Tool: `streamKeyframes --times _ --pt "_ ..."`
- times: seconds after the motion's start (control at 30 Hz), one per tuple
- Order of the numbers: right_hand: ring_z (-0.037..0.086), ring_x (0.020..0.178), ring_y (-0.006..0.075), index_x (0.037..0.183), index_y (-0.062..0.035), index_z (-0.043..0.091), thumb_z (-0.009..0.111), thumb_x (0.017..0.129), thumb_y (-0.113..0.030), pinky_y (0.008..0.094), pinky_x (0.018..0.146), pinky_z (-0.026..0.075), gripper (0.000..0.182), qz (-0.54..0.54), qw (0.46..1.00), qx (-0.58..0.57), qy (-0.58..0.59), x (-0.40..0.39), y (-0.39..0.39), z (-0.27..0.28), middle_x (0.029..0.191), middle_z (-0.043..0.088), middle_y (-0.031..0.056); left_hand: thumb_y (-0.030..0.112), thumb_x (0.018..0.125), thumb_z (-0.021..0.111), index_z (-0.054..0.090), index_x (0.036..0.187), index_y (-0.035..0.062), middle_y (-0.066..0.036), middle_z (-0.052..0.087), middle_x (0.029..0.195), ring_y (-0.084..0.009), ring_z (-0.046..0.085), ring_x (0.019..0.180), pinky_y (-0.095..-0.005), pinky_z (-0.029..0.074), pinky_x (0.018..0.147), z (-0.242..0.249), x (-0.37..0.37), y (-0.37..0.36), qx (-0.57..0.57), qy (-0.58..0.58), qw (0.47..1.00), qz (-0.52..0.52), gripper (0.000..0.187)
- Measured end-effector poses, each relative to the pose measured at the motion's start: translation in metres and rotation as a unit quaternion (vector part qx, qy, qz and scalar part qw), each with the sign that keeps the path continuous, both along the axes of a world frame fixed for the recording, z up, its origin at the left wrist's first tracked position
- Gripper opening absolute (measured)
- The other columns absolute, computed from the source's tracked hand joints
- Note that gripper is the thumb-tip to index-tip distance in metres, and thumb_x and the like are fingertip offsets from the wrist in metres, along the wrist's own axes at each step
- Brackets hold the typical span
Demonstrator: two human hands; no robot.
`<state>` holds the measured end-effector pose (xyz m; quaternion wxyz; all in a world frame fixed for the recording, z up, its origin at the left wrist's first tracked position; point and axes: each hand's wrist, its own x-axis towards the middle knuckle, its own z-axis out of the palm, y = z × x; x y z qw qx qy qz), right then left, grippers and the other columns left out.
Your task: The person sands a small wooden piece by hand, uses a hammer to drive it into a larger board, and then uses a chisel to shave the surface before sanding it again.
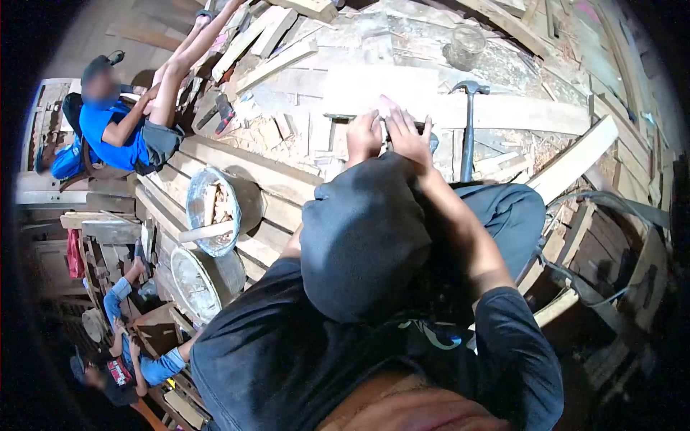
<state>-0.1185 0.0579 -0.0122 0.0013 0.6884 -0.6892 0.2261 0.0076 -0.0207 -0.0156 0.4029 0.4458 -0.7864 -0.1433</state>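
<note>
My left hand (pixel 364 136) is closed, its fingertips at a thin dark-edged strip (pixel 338 116) whose kind I cannot make out. Beside it my right hand (pixel 408 136) lies with fingers stretched out and slightly apart over the same spot. A small pink patch (pixel 388 103) shows just beyond the fingertips. Past the hands is a bright, pale flat board or sheet (pixel 381 82), washed out by the light. To the right of my right hand lies a claw hammer (pixel 468 129), its head pointing away from me. My cap hides part of what is below the hands.
Two buckets stand at my left, one with wood scraps (pixel 221 205) and one pale inside (pixel 194 284). Planks (pixel 575 161) and shavings lie around. A clear cup (pixel 467 47) is at the back. A person in blue (pixel 115 133) and another (pixel 122 373) sit leftward.
</note>
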Motion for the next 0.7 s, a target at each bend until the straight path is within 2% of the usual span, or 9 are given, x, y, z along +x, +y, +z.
streamKeyframes --times 0.03,0.13,0.27,0.3,0.33,0.43,0.6,0.67,0.7 --pt "0.035 0.148 0.0224 0.142 -0.0105 0.052 0.048 0.095 -0.036 0.0752 0.113 0.008 0.054 0.005 1.0 -0.011 -0.005 0.0 0.001 0.002 0.156 0.044 0.0083 0.008 0.086 0.065 0.072 0.106 0.0035 -0.021 0.07 0.097 -0.0392 0.067 0.088 -0.044 0.053 0.08 0.008 -0.002 -0.001 0.041 -0.035 0.999 0.005 0.021" --pt "0.034 0.148 0.0215 0.142 -0.0106 0.052 0.047 0.095 -0.037 0.0757 0.113 0.008 0.054 0.01 1.0 0.009 -0.004 -0.002 -0.001 0.002 0.157 0.041 0.0078 0.008 0.087 0.064 0.071 0.106 0.0027 -0.021 0.07 0.095 -0.0393 0.067 0.088 -0.0438 0.053 0.08 0.005 0.002 0.004 0.007 0.007 1.0 -0.007 0.021" --pt "0.037 0.147 0.019 0.143 -0.0126 0.051 0.047 0.095 -0.036 0.0761 0.112 0.011 0.053 -0.006 1.0 0.024 0.018 -0.001 -0.004 -0.004 0.158 0.041 0.0051 0.007 0.087 0.063 0.07 0.106 0.0006 -0.02 0.069 0.092 -0.0391 0.067 0.088 -0.0441 0.053 0.081 0.005 0.005 0.007 0.023 -0.003 1.0 -0.009 0.021" --pt "0.038 0.146 0.0175 0.143 -0.014 0.051 0.046 0.097 -0.033 0.0761 0.112 0.012 0.05 -0.011 0.999 0.048 0.014 0.002 -0.002 0.005 0.158 0.041 0.0032 0.007 0.088 0.062 0.07 0.107 0.0015 -0.02 0.07 0.092 -0.0392 0.067 0.087 -0.0442 0.053 0.079 -0.005 0.003 -0.003 -0.036 -0.004 0.999 -0.02 0.022" --pt "0.038 0.146 0.0175 0.143 -0.0141 0.05 0.045 0.097 -0.033 0.0761 0.112 0.012 0.05 -0.008 0.998 0.049 0.026 0.003 0.0 0.0 0.158 0.041 0.0029 0.008 0.089 0.06 0.071 0.105 0.0016 -0.021 0.067 0.089 -0.0414 0.064 0.086 -0.0483 0.051 0.078 0.005 -0.002 -0.004 0.012 -0.021 1.0 -0.011 0.021" --pt "0.036 0.147 0.0166 0.145 -0.0134 0.049 0.043 0.098 -0.033 0.0758 0.112 0.011 0.051 -0.002 0.999 0.03 0.029 -0.001 -0.004 -0.005 0.158 0.04 0.0025 0.007 0.088 0.061 0.07 0.105 0.0014 -0.022 0.068 0.09 -0.0414 0.064 0.085 -0.047 0.052 0.077 0.0 0.003 0.003 0.01 0.016 1.0 -0.015 0.021" --pt "0.032 0.149 0.0188 0.146 -0.0122 0.047 0.042 0.098 -0.033 0.0755 0.113 0.008 0.053 -0.001 0.998 0.065 0.004 0.001 -0.004 0.0 0.161 0.036 0.0041 0.006 0.086 0.063 0.07 0.104 0.0 -0.022 0.069 0.091 -0.0409 0.066 0.085 -0.0446 0.053 0.077 -0.002 0.003 0.0 -0.044 0.022 0.999 -0.023 0.019" --pt "0.031 0.15 0.0201 0.146 -0.0117 0.048 0.042 0.098 -0.033 0.0759 0.113 0.008 0.052 0.012 0.998 0.065 0.008 -0.002 -0.003 0.004 0.161 0.036 0.005 0.005 0.085 0.064 0.071 0.1 0.0017 -0.02 0.07 0.09 -0.0393 0.067 0.085 -0.0448 0.053 0.076 0.013 -0.001 -0.001 0.014 -0.017 1.0 -0.001 0.017" --pt "0.033 0.149 0.0192 0.143 -0.0112 0.05 0.043 0.098 -0.032 0.076 0.113 0.009 0.05 0.005 0.999 0.048 0.0 -0.001 0.002 0.009 0.16 0.038 0.0052 0.006 0.085 0.063 0.071 0.101 0.0019 -0.021 0.07 0.09 -0.0398 0.067 0.085 -0.0449 0.053 0.076 0.009 0.001 0.001 -0.001 0.006 1.0 -0.008 0.017"
